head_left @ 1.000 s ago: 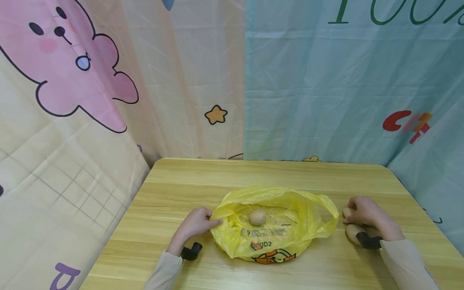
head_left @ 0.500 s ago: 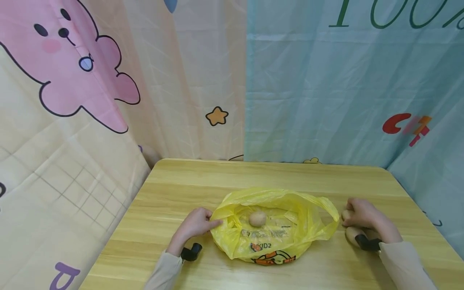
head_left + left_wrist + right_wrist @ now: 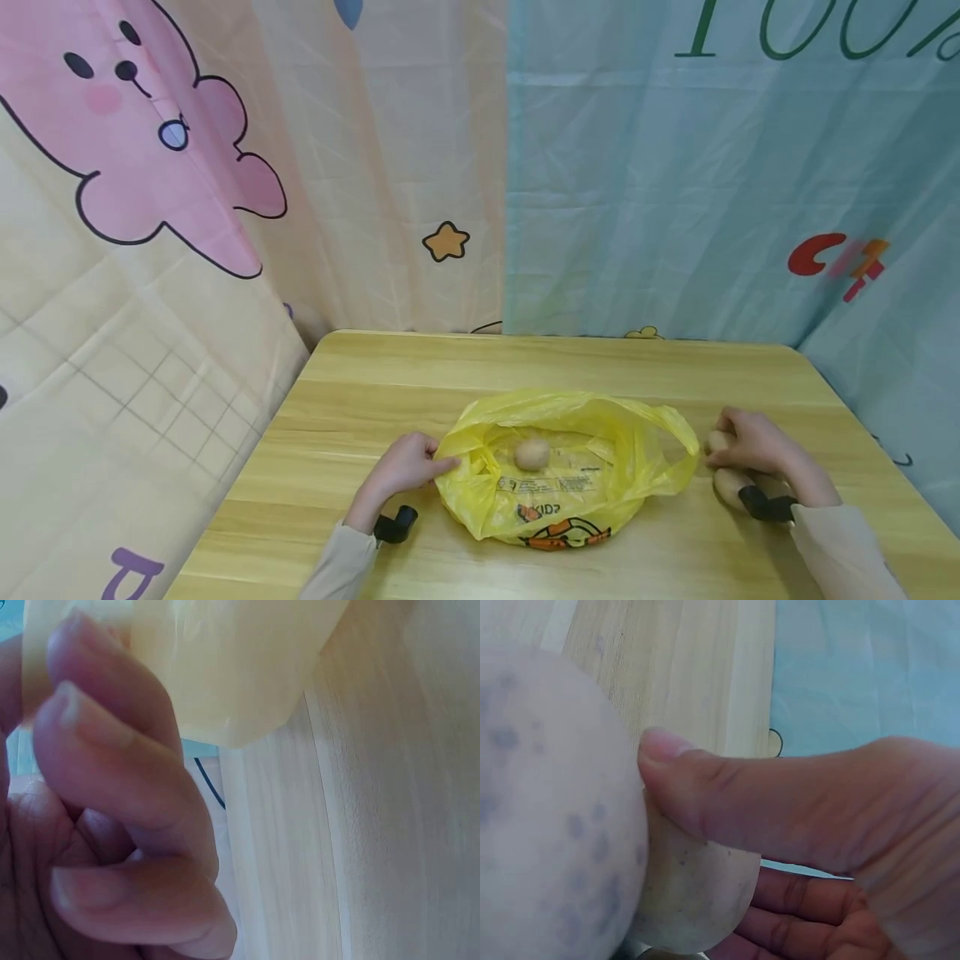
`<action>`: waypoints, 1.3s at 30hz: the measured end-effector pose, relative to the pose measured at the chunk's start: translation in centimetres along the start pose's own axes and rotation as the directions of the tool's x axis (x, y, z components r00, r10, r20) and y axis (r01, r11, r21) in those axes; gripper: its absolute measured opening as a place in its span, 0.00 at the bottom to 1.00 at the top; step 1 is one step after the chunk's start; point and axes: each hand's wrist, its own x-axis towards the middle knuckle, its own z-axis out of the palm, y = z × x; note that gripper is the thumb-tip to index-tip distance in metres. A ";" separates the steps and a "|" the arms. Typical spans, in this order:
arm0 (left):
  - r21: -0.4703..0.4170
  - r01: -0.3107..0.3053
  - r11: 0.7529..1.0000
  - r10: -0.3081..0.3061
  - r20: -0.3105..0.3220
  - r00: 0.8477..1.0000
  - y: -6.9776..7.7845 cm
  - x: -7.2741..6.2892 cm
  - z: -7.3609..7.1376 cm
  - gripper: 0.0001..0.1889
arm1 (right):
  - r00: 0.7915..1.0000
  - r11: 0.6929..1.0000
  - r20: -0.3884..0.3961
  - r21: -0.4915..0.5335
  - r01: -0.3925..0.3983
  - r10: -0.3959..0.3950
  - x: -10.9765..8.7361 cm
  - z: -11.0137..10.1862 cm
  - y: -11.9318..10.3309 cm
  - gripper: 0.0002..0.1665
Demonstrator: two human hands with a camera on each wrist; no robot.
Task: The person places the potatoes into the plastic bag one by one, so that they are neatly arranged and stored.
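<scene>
A yellow plastic bag (image 3: 480, 508) lies with its mouth spread wide in the middle of the table. Inside it rests one potato (image 3: 532, 454). My left hand (image 3: 408, 462) pinches the bag's left rim between thumb and fingers; in the left wrist view its other fingers curl below the yellow plastic (image 3: 225, 667). To the right of the bag, my right hand (image 3: 757, 442) grips a potato (image 3: 697, 892), thumb on one side and fingers on the other. A larger-looking spotted potato (image 3: 551, 810) sits close by, partly under the wrist in the head view.
The wooden table (image 3: 360, 400) extends around the bag. Behind it hangs a printed curtain (image 3: 405, 167), cream at left and blue at right. Each wrist carries a black camera mount, such as the left mount (image 3: 396, 525). The bag's handle loop (image 3: 686, 442) reaches toward the right hand.
</scene>
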 end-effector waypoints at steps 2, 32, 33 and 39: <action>-0.001 0.004 1.000 -0.004 0.000 1.000 0.0 0.0 0.0 0.16 | 1.000 1.000 -0.010 -0.001 0.012 -0.012 0.0 0.0 0.0 0.26; 0.012 -0.004 1.000 0.005 -0.015 1.000 0.1 -0.1 0.0 0.17 | 0.972 0.994 -0.208 -0.005 0.111 -0.110 -0.8 0.2 -1.0 0.26; 0.013 -0.005 1.000 0.005 -0.015 1.000 0.1 -0.1 0.0 0.18 | 0.968 0.993 -0.221 -0.009 0.120 -0.119 -0.8 0.2 -1.0 0.26; 0.007 -0.005 1.000 0.006 -0.017 1.000 0.1 -0.1 0.0 0.17 | 0.942 0.986 -0.294 -0.010 0.164 -0.160 -0.9 0.2 -1.3 0.25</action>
